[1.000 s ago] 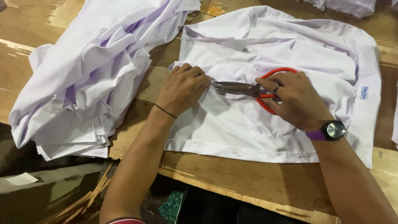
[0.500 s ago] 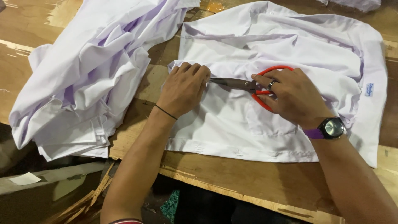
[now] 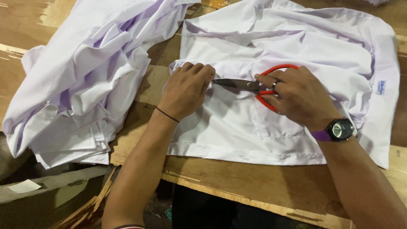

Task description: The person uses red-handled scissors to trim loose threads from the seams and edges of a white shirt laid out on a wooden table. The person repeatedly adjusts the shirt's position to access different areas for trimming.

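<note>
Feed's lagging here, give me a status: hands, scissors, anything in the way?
Left hand pressed flat on white shirt. Right hand gripping red-handled scissors, blades pointing at left fingers. Pile of white garments beside, apart from the cut.

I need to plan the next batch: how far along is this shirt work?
Done: unclear. In hand: the left hand presses the flat white shirt; the right hand holds red-handled scissors at it. Left: possibly the heap of crumpled white garments alongside.
</note>
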